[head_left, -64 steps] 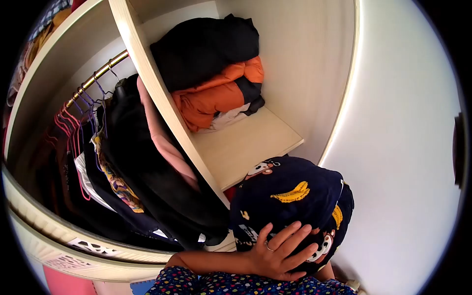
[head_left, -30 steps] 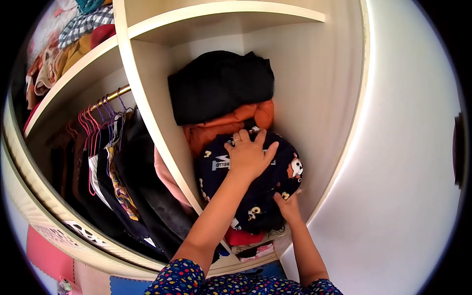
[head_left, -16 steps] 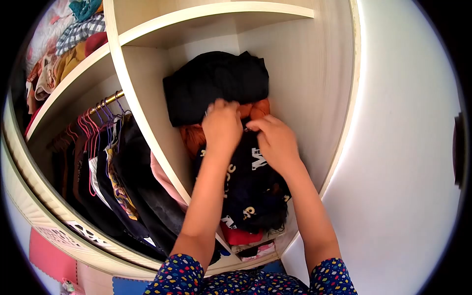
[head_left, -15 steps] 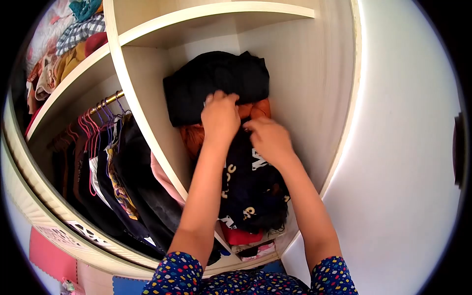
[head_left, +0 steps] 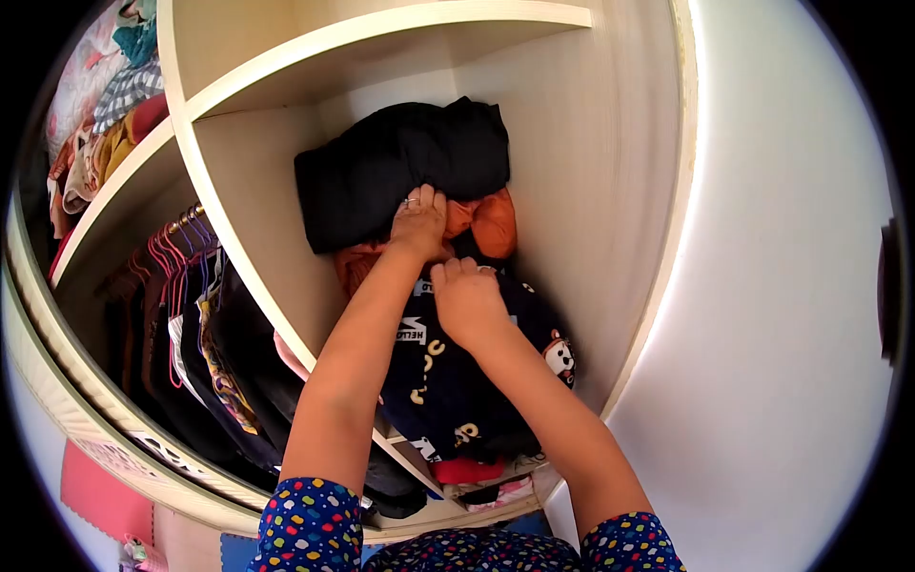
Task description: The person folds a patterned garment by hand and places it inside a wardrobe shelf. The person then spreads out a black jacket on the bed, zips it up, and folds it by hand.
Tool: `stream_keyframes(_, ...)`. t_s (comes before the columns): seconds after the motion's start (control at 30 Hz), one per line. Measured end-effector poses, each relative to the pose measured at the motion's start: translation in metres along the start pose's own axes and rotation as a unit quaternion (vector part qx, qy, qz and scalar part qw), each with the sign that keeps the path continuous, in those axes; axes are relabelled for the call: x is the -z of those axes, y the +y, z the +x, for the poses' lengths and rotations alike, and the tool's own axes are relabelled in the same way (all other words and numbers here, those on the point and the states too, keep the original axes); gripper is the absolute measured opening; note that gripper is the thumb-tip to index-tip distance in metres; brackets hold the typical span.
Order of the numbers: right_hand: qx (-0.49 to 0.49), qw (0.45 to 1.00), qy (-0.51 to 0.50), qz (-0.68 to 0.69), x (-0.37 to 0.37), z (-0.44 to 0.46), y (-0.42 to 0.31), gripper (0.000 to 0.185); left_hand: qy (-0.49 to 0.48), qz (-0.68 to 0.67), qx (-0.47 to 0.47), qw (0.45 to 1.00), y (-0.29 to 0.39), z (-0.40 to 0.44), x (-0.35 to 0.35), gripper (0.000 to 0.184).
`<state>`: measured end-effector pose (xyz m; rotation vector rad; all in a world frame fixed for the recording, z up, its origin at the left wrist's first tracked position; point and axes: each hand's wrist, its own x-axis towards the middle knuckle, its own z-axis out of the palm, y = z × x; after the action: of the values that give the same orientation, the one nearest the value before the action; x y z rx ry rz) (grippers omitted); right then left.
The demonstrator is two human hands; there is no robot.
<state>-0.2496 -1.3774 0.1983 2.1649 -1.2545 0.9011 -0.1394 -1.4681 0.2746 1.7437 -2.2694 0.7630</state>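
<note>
A dark navy bundle (head_left: 477, 381) with cartoon and lettering prints sits in the shelf compartment, in front of a stack with a folded black garment (head_left: 381, 172) on top and an orange garment (head_left: 494, 224) under it. My left hand (head_left: 419, 221) reaches to the gap below the black garment, its fingers close together against the fabric; what they grip, if anything, is hidden. My right hand (head_left: 467, 300) has its fingers curled on the upper edge of the navy bundle, pinching its cloth.
Clothes on hangers (head_left: 205, 353) fill the compartment at the left. Folded textiles (head_left: 124, 95) lie on the upper left shelf. A wooden divider (head_left: 233, 243) stands left of the bundle, and a white panel (head_left: 762, 286) at the right. Red cloth (head_left: 467, 470) lies low below the bundle.
Since half a second ago, both hands have shifted slightly left in view and my right hand lower. Earlier the bundle was brought from in front of the shelf into the compartment.
</note>
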Motion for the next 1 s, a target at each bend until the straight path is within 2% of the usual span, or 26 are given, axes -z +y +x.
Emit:
stream_keyframes(0.03,-0.001,1.0,-0.003,0.002,0.002,-0.005,0.006,0.016,0.032,0.067,-0.02,0.997,-0.002,0.001,-0.008,0.09)
stream_keyframes(0.1,0.038,0.988,0.105,0.109,0.003,-0.014,0.017,0.016,0.022,0.102,-0.036,0.994,0.003,-0.001,-0.02,0.092)
stream_keyframes(0.13,0.052,0.979,0.158,0.118,-0.002,-0.016,0.019,0.017,0.016,0.138,-0.05,0.989,0.008,-0.003,-0.021,0.094)
stream_keyframes(0.17,0.052,0.979,0.159,0.116,-0.004,-0.017,0.02,0.017,0.018,0.138,-0.05,0.989,0.012,-0.001,-0.023,0.094)
stream_keyframes(0.23,0.031,0.991,0.069,0.106,-0.006,-0.018,0.015,0.015,-0.016,0.174,-0.078,0.981,0.013,0.001,-0.037,0.093)
stream_keyframes(0.3,0.027,0.991,0.071,0.112,-0.007,-0.016,0.01,0.015,0.003,0.213,-0.068,0.975,0.015,0.0,-0.046,0.095)
stream_keyframes(0.37,0.028,0.995,0.038,0.09,-0.006,-0.013,0.007,0.016,0.04,0.197,-0.048,0.978,0.016,-0.001,-0.047,0.076)
stream_keyframes(0.4,0.027,0.995,0.039,0.092,-0.004,-0.012,0.007,0.016,0.038,0.199,-0.049,0.978,0.012,0.002,-0.05,0.076)
stream_keyframes(0.47,0.031,0.995,0.009,0.092,-0.002,-0.013,0.008,0.016,0.092,0.133,-0.07,0.984,0.002,0.014,-0.053,0.046)
stream_keyframes(0.5,0.03,0.995,0.01,0.094,-0.004,-0.013,0.008,0.016,0.092,0.135,-0.071,0.984,-0.004,0.017,-0.045,0.046)
stream_keyframes(0.57,0.029,0.995,0.031,0.093,-0.005,-0.014,0.01,0.017,0.093,0.117,-0.117,0.982,-0.011,0.022,-0.018,0.019)
stream_keyframes(0.6,0.029,0.995,0.032,0.093,-0.004,-0.014,0.01,0.017,0.105,0.126,-0.093,0.982,-0.013,0.029,-0.012,0.016)
stream_keyframes(0.73,0.025,0.997,-0.013,0.069,-0.004,-0.01,0.01,0.022,0.108,0.064,-0.064,0.99,-0.026,0.046,0.029,0.019)
stream_keyframes(0.8,0.02,0.998,-0.02,0.057,-0.008,-0.006,0.012,0.023,0.072,0.043,-0.068,0.994,-0.028,0.049,0.043,0.031)
stream_keyframes(0.93,-0.019,0.991,-0.078,0.11,-0.012,0.012,0.018,0.026,0.05,0.032,-0.05,0.997,-0.022,0.045,0.051,0.026)
stream_keyframes(1.0,-0.031,0.986,-0.104,0.128,-0.014,0.031,0.023,0.027,0.047,0.013,-0.057,0.997,-0.022,0.044,0.05,0.04)
